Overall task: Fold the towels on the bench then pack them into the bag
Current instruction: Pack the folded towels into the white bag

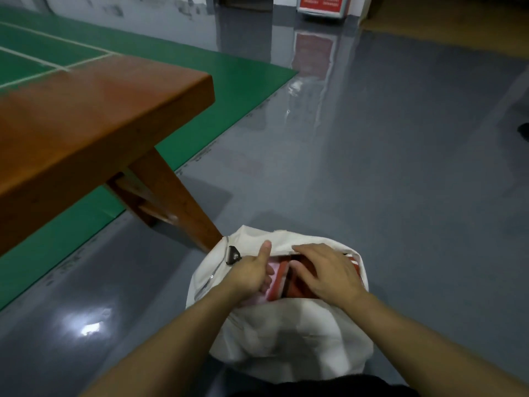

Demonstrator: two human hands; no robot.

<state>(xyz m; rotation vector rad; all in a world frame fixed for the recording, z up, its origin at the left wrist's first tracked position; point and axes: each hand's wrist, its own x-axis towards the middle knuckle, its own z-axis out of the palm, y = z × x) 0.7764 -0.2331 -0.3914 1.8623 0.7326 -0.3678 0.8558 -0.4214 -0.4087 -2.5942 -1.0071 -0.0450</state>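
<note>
Two hands work at the mouth of a white bag [289,336] that sits on the grey floor [386,181] at about 6 o'clock in the view. The left hand [252,275] reaches into the opening with its thumb raised and its fingers curled down among the folded towels [279,277], which show pink and red inside; whether it actually pinches one I cannot tell. The right hand [326,272] lies flat over the red cloth with its fingers fairly straight, pressing it down, not closed on anything. The wooden surface [86,116] at 10 o'clock shows no towel on the part in view, though its left end runs out of frame. My judgement is that the folding is finished and the packing is close to done; what seems left is tucking the cloth below the rim and perhaps closing the zip [233,255], whose black pull sits at the bag's left edge. A leg of the surface [177,202] stands just beside the bag at 11 o'clock and could crowd the left hand. Green court flooring [200,64] with white lines lies beyond, and a red sign [322,4] stands at 12 o'clock, well apart.
</note>
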